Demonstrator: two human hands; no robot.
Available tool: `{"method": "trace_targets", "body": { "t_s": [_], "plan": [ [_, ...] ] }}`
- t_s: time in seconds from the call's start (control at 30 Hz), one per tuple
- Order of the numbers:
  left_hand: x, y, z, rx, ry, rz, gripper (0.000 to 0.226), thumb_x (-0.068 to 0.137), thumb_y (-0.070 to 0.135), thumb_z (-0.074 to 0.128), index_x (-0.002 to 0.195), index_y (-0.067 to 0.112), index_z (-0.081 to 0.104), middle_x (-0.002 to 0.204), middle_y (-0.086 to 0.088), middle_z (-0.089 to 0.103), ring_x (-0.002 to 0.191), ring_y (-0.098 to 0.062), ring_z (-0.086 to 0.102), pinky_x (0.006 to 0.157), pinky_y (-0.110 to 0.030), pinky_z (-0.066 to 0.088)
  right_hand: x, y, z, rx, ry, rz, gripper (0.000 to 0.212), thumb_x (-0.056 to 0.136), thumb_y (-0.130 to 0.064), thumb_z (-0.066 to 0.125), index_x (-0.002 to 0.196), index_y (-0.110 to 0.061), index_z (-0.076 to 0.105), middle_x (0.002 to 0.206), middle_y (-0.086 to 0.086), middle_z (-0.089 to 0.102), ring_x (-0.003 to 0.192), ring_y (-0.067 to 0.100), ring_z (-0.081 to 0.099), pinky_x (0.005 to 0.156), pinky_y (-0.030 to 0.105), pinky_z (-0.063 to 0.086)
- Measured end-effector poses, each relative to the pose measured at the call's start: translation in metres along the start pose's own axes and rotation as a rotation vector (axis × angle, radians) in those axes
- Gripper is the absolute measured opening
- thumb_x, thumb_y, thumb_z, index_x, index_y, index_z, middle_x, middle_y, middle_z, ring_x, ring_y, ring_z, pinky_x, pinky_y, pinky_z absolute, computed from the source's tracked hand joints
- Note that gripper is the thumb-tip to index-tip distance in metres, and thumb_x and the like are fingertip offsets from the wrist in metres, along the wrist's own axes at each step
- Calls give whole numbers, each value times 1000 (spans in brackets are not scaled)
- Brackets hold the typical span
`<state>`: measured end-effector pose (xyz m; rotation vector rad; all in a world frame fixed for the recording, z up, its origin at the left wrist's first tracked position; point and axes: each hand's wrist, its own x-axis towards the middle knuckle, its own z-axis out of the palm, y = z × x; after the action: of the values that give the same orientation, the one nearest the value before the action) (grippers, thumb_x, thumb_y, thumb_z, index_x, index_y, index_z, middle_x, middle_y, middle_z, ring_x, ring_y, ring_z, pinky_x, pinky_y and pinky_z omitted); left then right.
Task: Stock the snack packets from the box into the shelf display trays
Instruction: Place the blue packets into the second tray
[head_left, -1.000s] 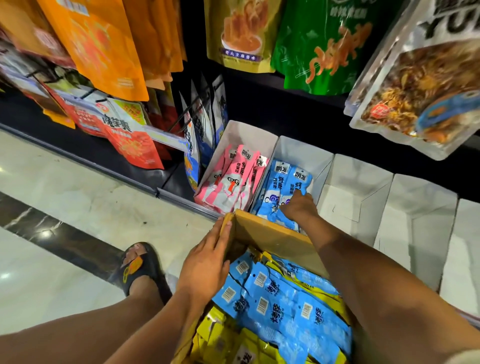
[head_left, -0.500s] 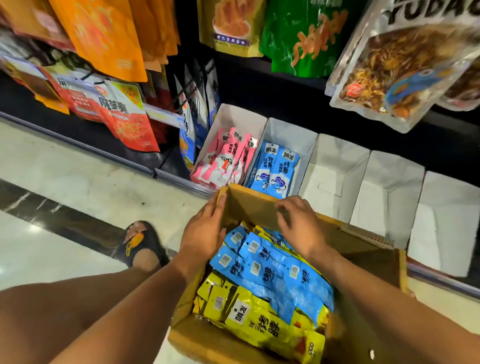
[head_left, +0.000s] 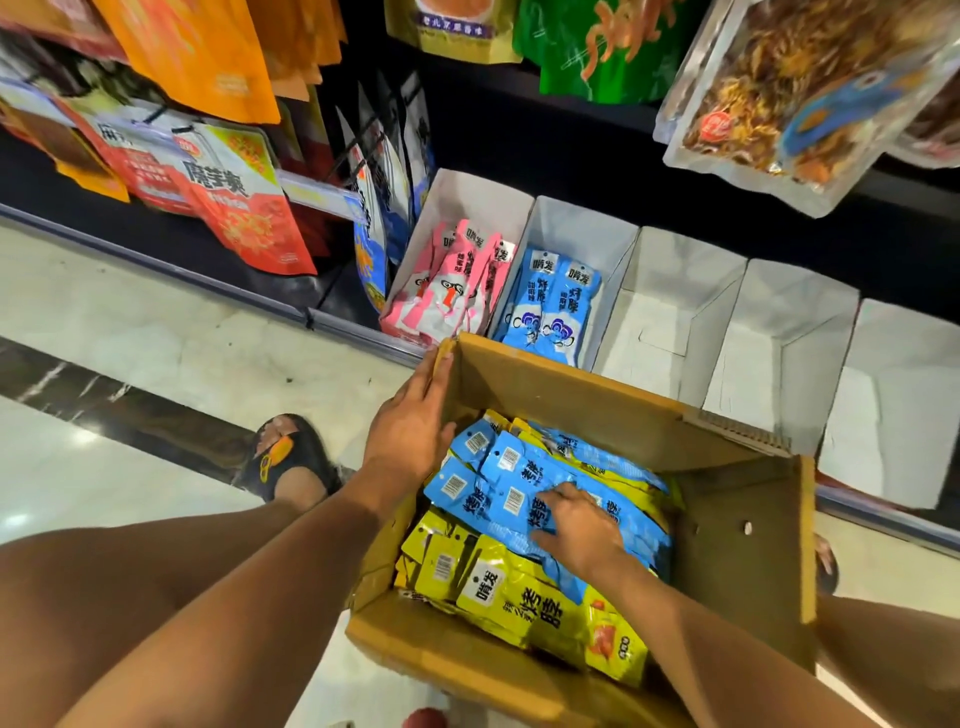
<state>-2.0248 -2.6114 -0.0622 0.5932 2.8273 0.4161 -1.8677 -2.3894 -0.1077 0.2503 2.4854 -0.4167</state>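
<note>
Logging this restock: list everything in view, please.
Cardboard box: one, brown, before shelf.
Boxed blue packets: many, blue, atop pile.
Yellow packets: many, yellow, beneath them.
Display trays: five, white, bottom shelf.
Pink packets: several, pink, leftmost tray.
Trayed blue packets: several, blue, second tray.
Hanging bags: several, orange, green, clear, above.
Sandal: one, black-orange, on foot, left.
Left hand: one, on box's left corner.
Right hand: one, on boxed blue packets.

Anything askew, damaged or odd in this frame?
Minor only. The cardboard box has a torn far rim, bare corrugation showing. The pink packets lean crookedly in their tray, while the blue packets beside them lie straighter.
</note>
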Motion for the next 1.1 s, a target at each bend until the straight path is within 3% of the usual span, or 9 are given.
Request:
{"method": "trace_targets", "body": {
  "t_s": [0.1, 0.23, 0.43, 0.5, 0.6, 0.73, 0.9, 1.0, 1.1],
  "plan": [
    [1, 1, 1, 7, -13, -3, 104, 98, 39, 63, 160, 33, -20, 169, 13, -21, 124, -27, 60, 101, -44, 54, -1, 2, -5, -50, -51, -23, 71, 86, -55, 64, 149, -30, 41, 146, -4, 44, 133, 22, 48, 101, 43, 49],
    [0, 1, -1, -8, -19, -3, 102, 98, 39, 63, 160, 33, -18, 169, 13, -22, 139, -27, 49, 110, -46, 48, -6, 3, -10, -197, -30, -71, 46, 95, -42, 52, 139, -29, 51, 134, -1, 59, 117, 26, 61, 91, 43, 56],
    [-5, 12, -22, -20, -128, -34, 88, 103, 48, 51, 163, 30, -11, 171, 8, -15, 159, -22, 3, 126, -48, 21, -24, -1, -34, -270, 98, -48, 22, 90, -7, 48, 102, -20, 62, 92, 10, 68, 88, 37, 67, 66, 37, 47],
    [-8, 19, -35, 35, -170, -10, 84, 104, 51, 46, 164, 27, -9, 172, 4, -13, 159, -23, -4, 128, -47, 15, -29, 4, -46, -226, 137, -43, 16, 86, -4, 49, 84, -19, 53, 73, 9, 59, 75, 38, 63, 62, 40, 50],
    [-12, 29, -53, 119, -199, 52, 80, 104, 54, 41, 165, 22, 0, 172, 0, -8, 159, -24, -5, 129, -45, 9, -39, 10, -69, 6, 263, -82, 17, 94, -13, 51, 78, -15, 55, 67, 9, 60, 65, 33, 58, 62, 44, 52],
    [-20, 54, -90, 12, -230, 77, 71, 107, 54, 34, 163, 15, 15, 172, -6, 6, 159, -26, 3, 128, -43, 9, -59, 7, -119, 346, 361, -130, 30, 98, -19, 59, 68, -19, 57, 60, 2, 55, 58, 20, 48, 60, 37, 46],
    [-34, 91, -127, -395, -320, 15, 89, 90, 85, 23, 156, 28, 37, 163, -1, 35, 152, -27, 29, 123, -46, 25, -92, -6, -179, 912, 251, -161, 15, 98, -8, 61, 88, -13, 71, 89, 5, 77, 86, 20, 73, 78, 43, 62],
    [-55, 117, -142, -757, -396, -16, 63, 92, 76, 49, 141, 38, 56, 146, 10, 56, 130, -14, 55, 108, -35, 43, -125, -16, -210, 1100, 175, -262, 13, 98, -3, 56, 92, -6, 67, 91, 3, 77, 86, 17, 75, 70, 29, 61],
    [-76, 138, -143, -977, -446, 26, 21, 94, 39, 73, 114, 37, 69, 121, 11, 74, 112, -11, 70, 105, -39, 53, -151, -20, -219, 1192, 190, -284, 13, 98, -3, 56, 94, -6, 67, 92, 2, 78, 86, 15, 75, 68, 25, 60]
  ]
}}
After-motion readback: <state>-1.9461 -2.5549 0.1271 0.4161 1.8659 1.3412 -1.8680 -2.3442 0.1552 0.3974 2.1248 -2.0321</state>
